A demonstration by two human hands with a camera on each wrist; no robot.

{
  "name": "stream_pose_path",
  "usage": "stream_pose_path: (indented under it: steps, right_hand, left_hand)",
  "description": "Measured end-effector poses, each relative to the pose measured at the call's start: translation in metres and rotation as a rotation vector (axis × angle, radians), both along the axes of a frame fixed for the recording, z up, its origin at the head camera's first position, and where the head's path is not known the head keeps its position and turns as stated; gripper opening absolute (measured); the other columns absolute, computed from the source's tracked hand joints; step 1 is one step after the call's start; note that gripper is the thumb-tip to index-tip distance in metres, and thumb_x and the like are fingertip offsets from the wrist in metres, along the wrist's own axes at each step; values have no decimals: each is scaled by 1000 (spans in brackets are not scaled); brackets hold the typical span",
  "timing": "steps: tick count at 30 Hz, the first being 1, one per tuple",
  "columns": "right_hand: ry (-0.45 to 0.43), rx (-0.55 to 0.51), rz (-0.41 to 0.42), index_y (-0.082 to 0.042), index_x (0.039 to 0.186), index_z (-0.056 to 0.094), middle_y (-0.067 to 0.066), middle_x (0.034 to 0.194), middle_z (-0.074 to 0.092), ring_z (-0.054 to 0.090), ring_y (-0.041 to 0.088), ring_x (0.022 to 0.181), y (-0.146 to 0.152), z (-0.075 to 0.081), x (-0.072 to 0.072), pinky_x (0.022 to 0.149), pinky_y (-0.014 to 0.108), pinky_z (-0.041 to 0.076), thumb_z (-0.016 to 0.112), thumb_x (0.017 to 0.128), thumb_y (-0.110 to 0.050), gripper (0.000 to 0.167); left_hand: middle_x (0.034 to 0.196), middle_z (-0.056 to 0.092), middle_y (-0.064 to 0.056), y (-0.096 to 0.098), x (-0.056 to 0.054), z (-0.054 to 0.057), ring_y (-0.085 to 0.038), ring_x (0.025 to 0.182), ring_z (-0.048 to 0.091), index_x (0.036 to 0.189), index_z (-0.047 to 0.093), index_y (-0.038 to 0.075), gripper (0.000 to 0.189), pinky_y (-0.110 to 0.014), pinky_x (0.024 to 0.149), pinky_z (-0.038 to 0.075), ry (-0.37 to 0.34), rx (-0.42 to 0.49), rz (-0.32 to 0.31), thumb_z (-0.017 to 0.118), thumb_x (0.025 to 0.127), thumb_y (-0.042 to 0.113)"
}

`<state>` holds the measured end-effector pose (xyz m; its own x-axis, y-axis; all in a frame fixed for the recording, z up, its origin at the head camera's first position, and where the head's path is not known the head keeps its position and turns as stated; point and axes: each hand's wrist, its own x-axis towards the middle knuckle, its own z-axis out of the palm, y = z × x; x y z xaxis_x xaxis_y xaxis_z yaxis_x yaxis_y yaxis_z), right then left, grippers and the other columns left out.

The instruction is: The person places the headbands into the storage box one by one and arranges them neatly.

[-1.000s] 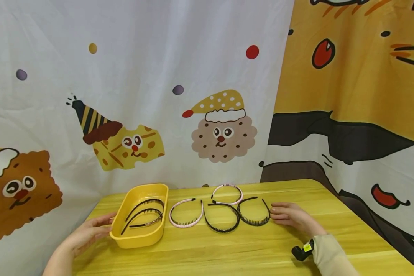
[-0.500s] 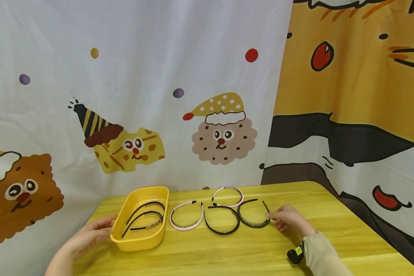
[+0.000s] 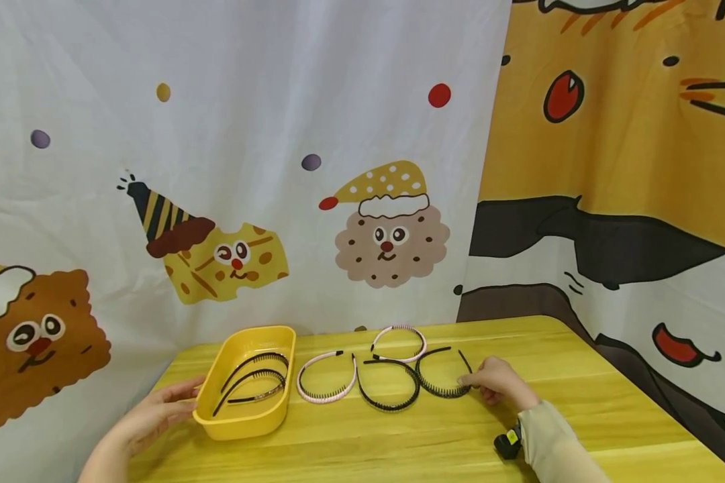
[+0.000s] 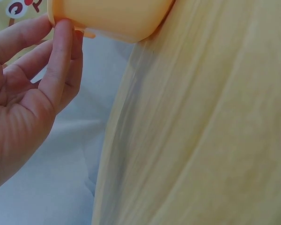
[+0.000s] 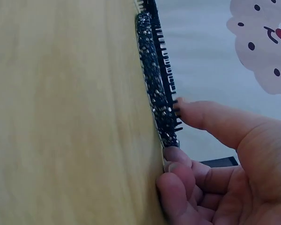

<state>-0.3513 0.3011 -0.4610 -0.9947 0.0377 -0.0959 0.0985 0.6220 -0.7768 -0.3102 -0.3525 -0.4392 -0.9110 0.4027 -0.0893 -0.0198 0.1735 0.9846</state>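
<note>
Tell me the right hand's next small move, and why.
Probably lift the rightmost black headband slightly: the right hand has its fingers at that band's side, while the left hand touches a yellow basket where two headbands lie.

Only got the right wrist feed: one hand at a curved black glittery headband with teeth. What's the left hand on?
Observer: The left hand touches the rim of a yellow rectangular plastic tray.
Operator: Anything in it?
Observer: Yes, two curved dark headbands with teeth.
Operator: Any other colour out, besides this black headband?
Observer: Yes, two curved pink-and-black headbands with teeth lie on the yellow wood-grain table.
</note>
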Motion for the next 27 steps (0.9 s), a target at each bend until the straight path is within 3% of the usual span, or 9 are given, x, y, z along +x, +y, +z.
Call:
stream_pose_path:
  steps: [8, 14, 19, 24, 27]
  right_hand:
    - [-2, -87, -48, -18, 53, 33, -2, 46, 30, 37, 14, 41, -4, 2, 1, 40, 25, 38, 76, 76, -14, 49]
    - [17, -63, -92, -13, 54, 45, 4, 50, 46, 52, 18, 43, -4, 1, 0, 43, 32, 51, 70, 76, -11, 33]
    - [29, -96, -98, -8, 58, 48, 10, 59, 53, 56, 20, 47, 0, 1, 0, 46, 34, 53, 68, 80, -13, 30]
    - [44, -138, -98, 1, 69, 59, 13, 68, 57, 59, 22, 53, 4, 2, 0, 50, 36, 55, 68, 84, -13, 22]
    - [44, -175, -99, 7, 85, 63, 14, 74, 57, 59, 23, 57, 7, 2, 0, 52, 36, 55, 68, 85, -13, 20]
  left_hand:
    - [122, 54, -4, 0, -1, -2, -11, 107, 59, 148, 20, -13, 61, -29, 91, 50, -3, 20, 3, 52, 101, 9]
    - [121, 53, -5, -1, -2, -4, -11, 106, 59, 147, 21, -13, 61, -28, 91, 50, -2, 19, 11, 53, 100, 9]
    - [124, 54, -5, -1, -2, -3, -10, 108, 59, 148, 17, -13, 63, -27, 91, 49, -5, 17, 1, 52, 101, 10]
    - [124, 54, -5, -1, -2, -3, -10, 108, 58, 148, 17, -14, 64, -26, 91, 49, -2, 13, -2, 53, 100, 10]
    - [124, 54, -3, -1, -2, -2, -9, 108, 58, 147, 18, -14, 63, -25, 91, 49, 0, 26, -10, 53, 100, 9]
